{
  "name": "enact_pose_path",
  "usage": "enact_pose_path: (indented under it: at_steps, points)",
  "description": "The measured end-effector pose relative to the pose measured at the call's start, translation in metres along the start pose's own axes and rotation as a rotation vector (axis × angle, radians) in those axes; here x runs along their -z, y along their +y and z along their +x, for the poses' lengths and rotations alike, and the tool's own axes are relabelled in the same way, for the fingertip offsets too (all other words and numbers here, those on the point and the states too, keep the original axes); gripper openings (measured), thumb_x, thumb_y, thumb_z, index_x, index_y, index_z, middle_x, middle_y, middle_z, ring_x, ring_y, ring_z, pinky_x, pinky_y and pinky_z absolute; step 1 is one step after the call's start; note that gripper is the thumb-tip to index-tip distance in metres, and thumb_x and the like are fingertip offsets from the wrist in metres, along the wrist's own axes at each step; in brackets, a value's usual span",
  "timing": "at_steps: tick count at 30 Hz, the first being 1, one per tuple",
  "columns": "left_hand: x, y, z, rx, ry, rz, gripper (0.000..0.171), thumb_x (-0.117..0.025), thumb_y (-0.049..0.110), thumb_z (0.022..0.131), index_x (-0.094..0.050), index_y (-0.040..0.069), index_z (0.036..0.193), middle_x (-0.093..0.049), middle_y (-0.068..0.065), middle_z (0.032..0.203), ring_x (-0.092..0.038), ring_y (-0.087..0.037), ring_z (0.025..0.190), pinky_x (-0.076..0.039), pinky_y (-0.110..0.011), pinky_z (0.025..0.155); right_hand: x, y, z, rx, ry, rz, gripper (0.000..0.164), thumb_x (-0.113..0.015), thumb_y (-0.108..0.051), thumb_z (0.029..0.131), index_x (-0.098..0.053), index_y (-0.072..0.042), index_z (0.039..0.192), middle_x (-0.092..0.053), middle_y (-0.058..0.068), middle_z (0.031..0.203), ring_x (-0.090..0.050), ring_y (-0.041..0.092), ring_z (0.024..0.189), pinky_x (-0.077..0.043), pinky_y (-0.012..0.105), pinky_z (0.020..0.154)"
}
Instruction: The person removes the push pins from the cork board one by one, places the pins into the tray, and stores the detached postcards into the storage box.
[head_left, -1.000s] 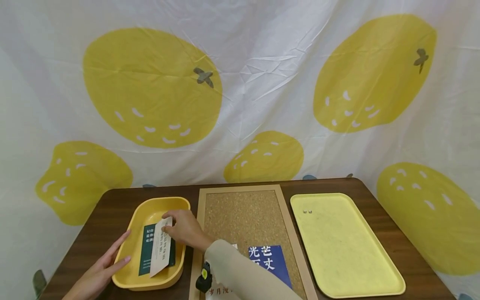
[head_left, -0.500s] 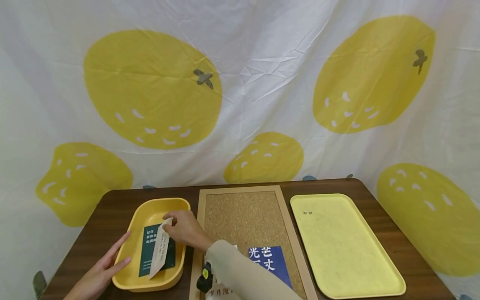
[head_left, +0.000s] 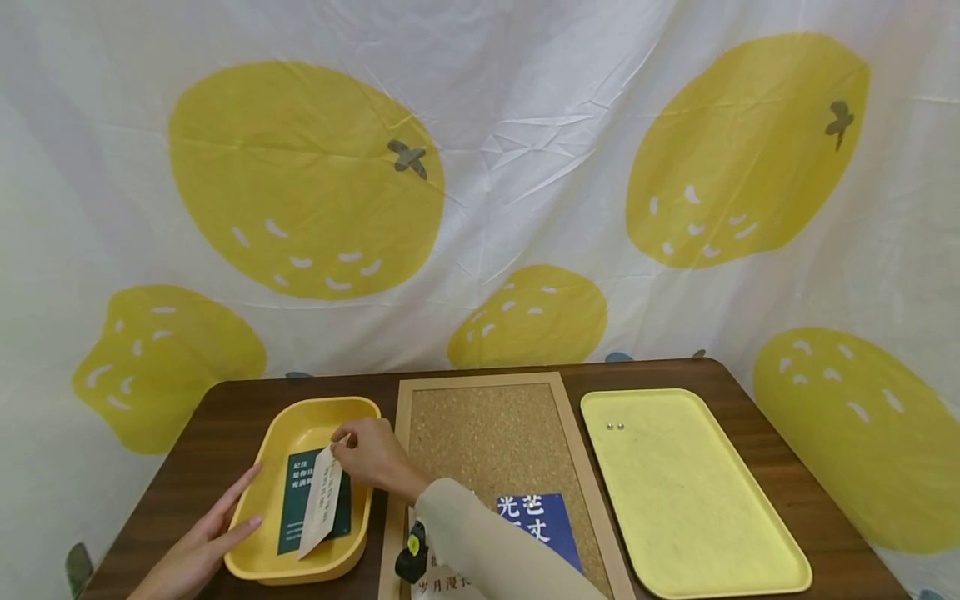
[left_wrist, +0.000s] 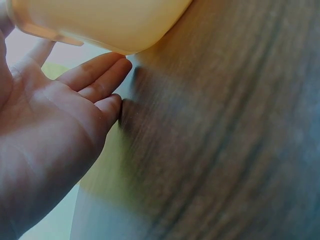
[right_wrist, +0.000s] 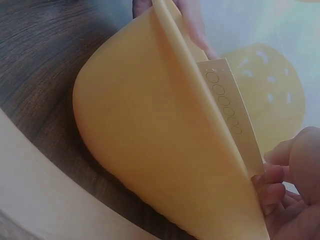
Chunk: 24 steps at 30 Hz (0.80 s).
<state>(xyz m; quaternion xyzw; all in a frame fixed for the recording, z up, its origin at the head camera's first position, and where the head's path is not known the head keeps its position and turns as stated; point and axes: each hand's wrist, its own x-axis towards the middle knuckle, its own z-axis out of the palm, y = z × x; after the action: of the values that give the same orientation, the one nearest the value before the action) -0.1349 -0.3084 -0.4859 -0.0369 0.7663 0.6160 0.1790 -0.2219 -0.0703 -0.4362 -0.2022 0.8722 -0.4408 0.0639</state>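
In the head view a yellow tub (head_left: pixel 300 435) stands on the left of the table. Inside it lies a dark green card (head_left: pixel 294 492) with white characters. My right hand (head_left: pixel 375 457) pinches the top of a cream postcard (head_left: pixel 321 507), which leans tilted over the green one. A row of printed circles shows on the postcard's back in the right wrist view, just over the tub's edge. My left hand (head_left: pixel 197 546) rests at the tub's left side, fingers extended and touching it. The left wrist view shows those fingertips against the tub's outer wall.
A wood-framed corkboard (head_left: pixel 480 433) lies mid-table, bearing a blue card (head_left: pixel 542 525) and a pale card partly hidden by my right sleeve. On the right sits a pale yellow tray (head_left: pixel 697 500) with two small shiny studs (head_left: pixel 615 426). A lemon-print curtain (head_left: pixel 525 200) hangs behind.
The postcard has swung steeper and its top edge has shifted slightly right with my right hand, baring more of the green card. My left hand stays in place.
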Motion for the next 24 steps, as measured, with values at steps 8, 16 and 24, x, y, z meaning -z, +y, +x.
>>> enact_pose_path:
  at_steps: [8, 16, 24]
  points:
    - [0.0003, -0.0007, 0.0011, 0.016, 0.013, 0.010, 0.075, -0.053, 0.033, 0.095, -0.002, 0.033, 0.150, 0.010, -0.013, 0.156, -0.014, -0.033, 0.138, -0.046, -0.037, 0.096, -0.0018, -0.0032, -0.0007, -0.024, -0.001, -0.032, 0.015, -0.062, -0.023, 0.090, -0.071, -0.015, 0.098, -0.058, -0.009, 0.072, -0.052, 0.005, 0.054, -0.045, 0.017, 0.045]
    - [0.0000, 0.0007, 0.0014, 0.010, 0.008, 0.006, 0.076, -0.053, 0.033, 0.094, -0.002, 0.032, 0.150, 0.008, -0.013, 0.156, -0.014, -0.032, 0.138, -0.046, -0.034, 0.095, 0.0002, -0.0065, -0.0009, -0.012, -0.004, -0.073, 0.016, -0.062, -0.023, 0.090, -0.072, -0.014, 0.098, -0.060, -0.010, 0.070, -0.052, 0.004, 0.051, -0.044, 0.017, 0.043]
    - [0.0004, 0.0002, 0.0007, 0.004, 0.003, 0.013, 0.077, -0.054, 0.034, 0.094, -0.001, 0.033, 0.150, 0.010, -0.011, 0.156, -0.011, -0.032, 0.139, -0.045, -0.032, 0.095, 0.0035, -0.0084, -0.0012, -0.047, -0.023, -0.069, 0.014, -0.062, -0.025, 0.089, -0.072, -0.016, 0.095, -0.059, -0.009, 0.073, -0.052, 0.005, 0.055, -0.044, 0.018, 0.045]
